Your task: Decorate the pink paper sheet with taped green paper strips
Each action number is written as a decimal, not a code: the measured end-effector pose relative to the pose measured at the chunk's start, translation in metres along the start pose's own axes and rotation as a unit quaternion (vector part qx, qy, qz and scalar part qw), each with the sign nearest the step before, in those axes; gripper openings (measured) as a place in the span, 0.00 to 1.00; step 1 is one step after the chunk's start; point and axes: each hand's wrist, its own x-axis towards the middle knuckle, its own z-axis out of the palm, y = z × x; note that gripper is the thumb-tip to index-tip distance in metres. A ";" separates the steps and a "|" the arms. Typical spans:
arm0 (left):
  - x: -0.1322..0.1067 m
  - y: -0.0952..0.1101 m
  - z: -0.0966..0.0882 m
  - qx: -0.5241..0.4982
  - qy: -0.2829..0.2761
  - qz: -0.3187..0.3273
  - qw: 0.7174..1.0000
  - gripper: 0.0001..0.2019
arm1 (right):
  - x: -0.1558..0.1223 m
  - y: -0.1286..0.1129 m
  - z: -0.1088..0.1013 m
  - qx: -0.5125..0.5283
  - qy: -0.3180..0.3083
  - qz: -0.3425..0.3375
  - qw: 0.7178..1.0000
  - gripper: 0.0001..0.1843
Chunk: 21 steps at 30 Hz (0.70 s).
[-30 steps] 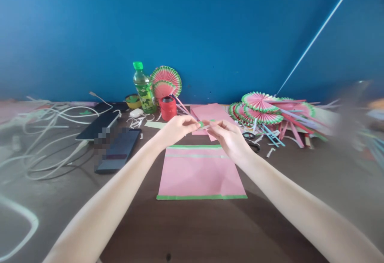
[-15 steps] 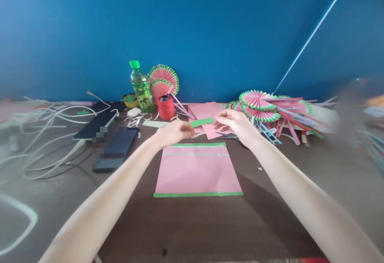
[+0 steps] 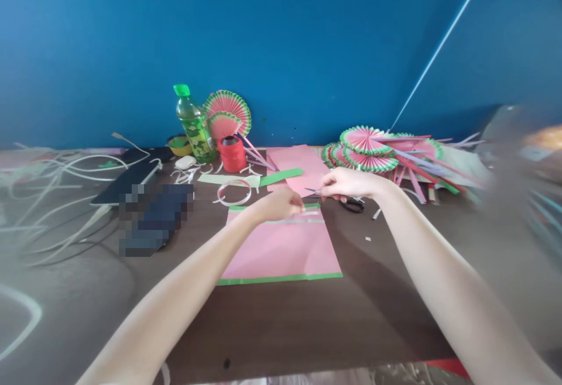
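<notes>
My left hand (image 3: 284, 203) is above the far edge of a pink paper sheet (image 3: 276, 250), which has green strips along its near and far edges. Its fingers are pinched together; a small pale piece shows by the fingertips, but what they hold is unclear. Right of it, the fingers of my right hand (image 3: 345, 185) are closed around the middle of a pair of scissors (image 3: 352, 205). A thin blade points left and the black handle shows below the hand. Behind my hands a loose green paper strip (image 3: 281, 176) lies beside a pale green strip (image 3: 223, 179).
A clear tape roll (image 3: 235, 202), a red cylinder (image 3: 232, 154) and a green-capped bottle (image 3: 195, 130) stand or lie at back left. More pink paper (image 3: 298, 165) is behind. Folded paper fans (image 3: 366, 142) pile at right. Cables (image 3: 65, 198) and dark devices (image 3: 127, 183) occupy the left.
The green strip has left my hands and lies on the table. My left hand has moved right and nearer, over the sheet; my right hand has come down onto the scissors.
</notes>
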 end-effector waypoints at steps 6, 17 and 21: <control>0.003 0.002 0.008 0.017 -0.004 -0.013 1.000 0.13 | 0.001 0.001 -0.001 -0.048 -0.032 0.015 0.998 0.16; 0.006 -0.001 0.012 -0.016 -0.011 -0.020 1.000 0.13 | 0.003 0.001 0.001 -0.020 -0.038 0.035 0.998 0.13; 0.007 0.000 0.014 -0.007 -0.014 -0.023 1.000 0.13 | 0.002 0.000 0.002 -0.013 -0.039 0.038 0.998 0.12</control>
